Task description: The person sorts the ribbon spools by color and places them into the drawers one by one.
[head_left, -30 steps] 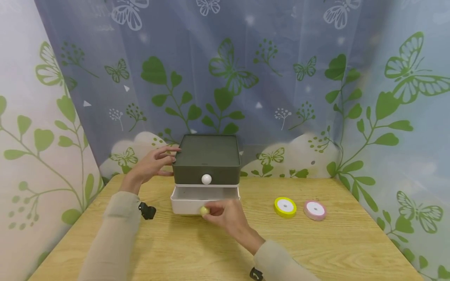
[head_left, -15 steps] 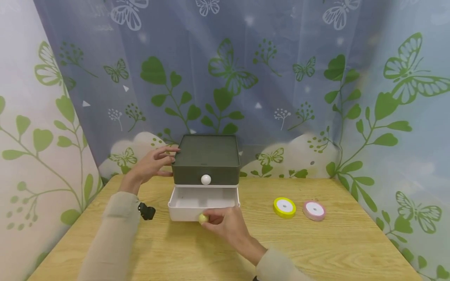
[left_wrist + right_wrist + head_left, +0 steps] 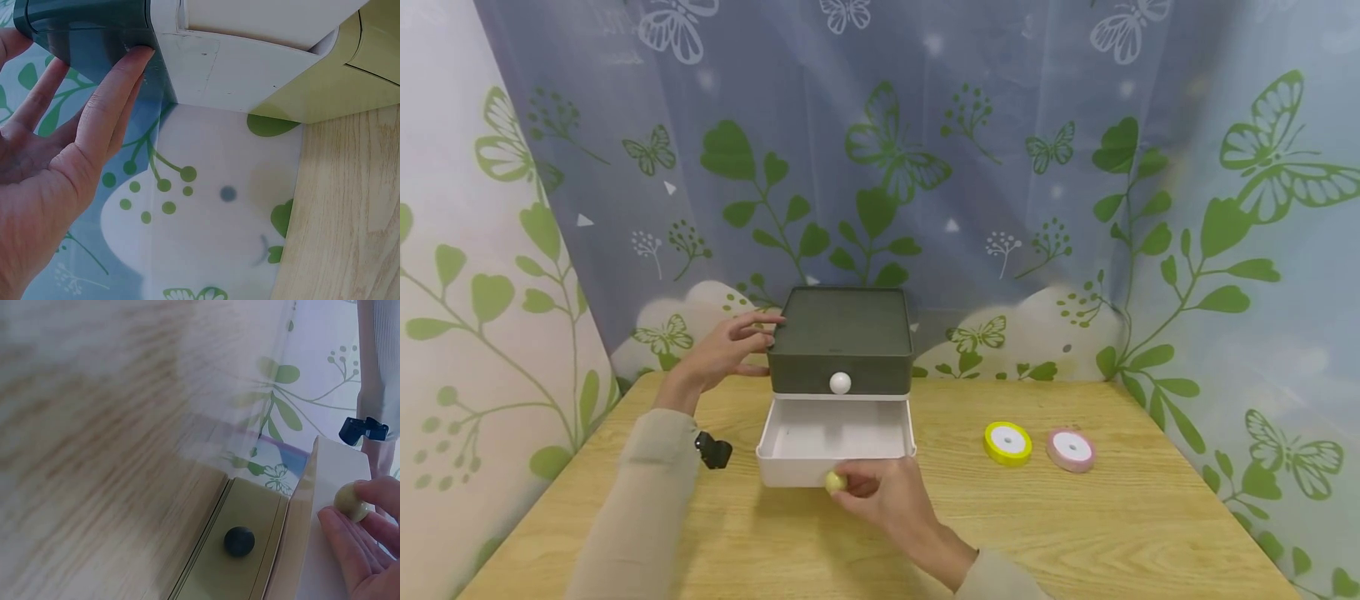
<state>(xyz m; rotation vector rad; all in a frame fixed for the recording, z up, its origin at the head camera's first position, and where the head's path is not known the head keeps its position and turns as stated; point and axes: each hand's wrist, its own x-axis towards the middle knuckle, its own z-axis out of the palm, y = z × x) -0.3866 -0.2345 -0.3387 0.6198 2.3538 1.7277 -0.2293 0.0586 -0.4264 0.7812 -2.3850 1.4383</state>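
A small drawer cabinet (image 3: 842, 321) with a dark green top section and a white knob (image 3: 840, 383) stands on the table. Its white middle drawer (image 3: 790, 472) is pulled out, and no contents show in it. My right hand (image 3: 898, 504) pinches the drawer's round yellowish knob (image 3: 351, 501) between thumb and fingers. At the cabinet's upper left, my left hand (image 3: 718, 354) rests with extended fingers (image 3: 103, 112) against the dark green side. Under the white drawer, the right wrist view shows an olive-yellow drawer front (image 3: 234, 512) with a dark knob (image 3: 239, 541); the head view hides it.
To the right on the wooden table (image 3: 1075, 533) lie a yellow-rimmed ribbon spool (image 3: 1008, 442) and a pink-rimmed one (image 3: 1071, 449). A butterfly-and-leaf patterned curtain (image 3: 985, 192) hangs close behind the cabinet and along both sides.
The white drawer has slid further out toward me, with my right hand moving along on its knob. More of the drawer's inside shows. My left hand has stayed in place.
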